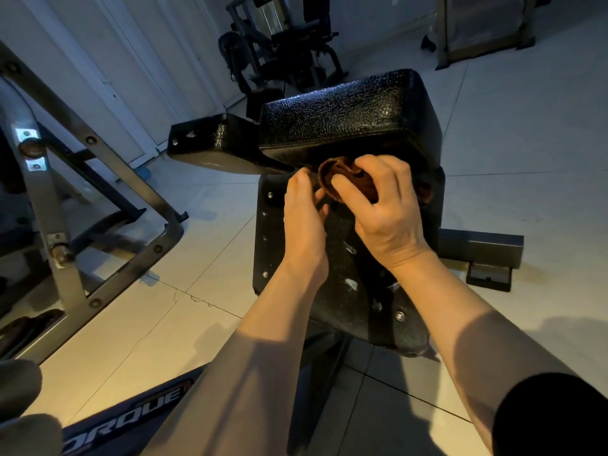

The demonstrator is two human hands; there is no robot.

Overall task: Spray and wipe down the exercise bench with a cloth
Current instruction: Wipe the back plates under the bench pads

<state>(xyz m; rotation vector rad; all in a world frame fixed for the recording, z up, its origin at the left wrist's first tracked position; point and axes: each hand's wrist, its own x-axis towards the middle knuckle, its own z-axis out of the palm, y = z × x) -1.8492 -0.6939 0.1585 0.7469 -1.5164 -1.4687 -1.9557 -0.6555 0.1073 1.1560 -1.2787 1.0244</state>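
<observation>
A black textured exercise bench (348,126) fills the middle of the head view, with a padded top and a back panel studded with bolts below it. A brown cloth (345,179) is bunched against the panel just under the pad. My right hand (385,205) grips the cloth, fingers curled over it. To the left of it, my left hand (304,212) touches the cloth's edge with its fingers bent toward it; whether it pinches the cloth is unclear. No spray bottle is in view.
A grey steel machine frame (65,199) stands on the left. The bench's base bar and foot (483,255) stick out to the right on the tiled floor. More gym equipment (279,44) stands at the back. A dark beam with lettering (131,413) lies lower left.
</observation>
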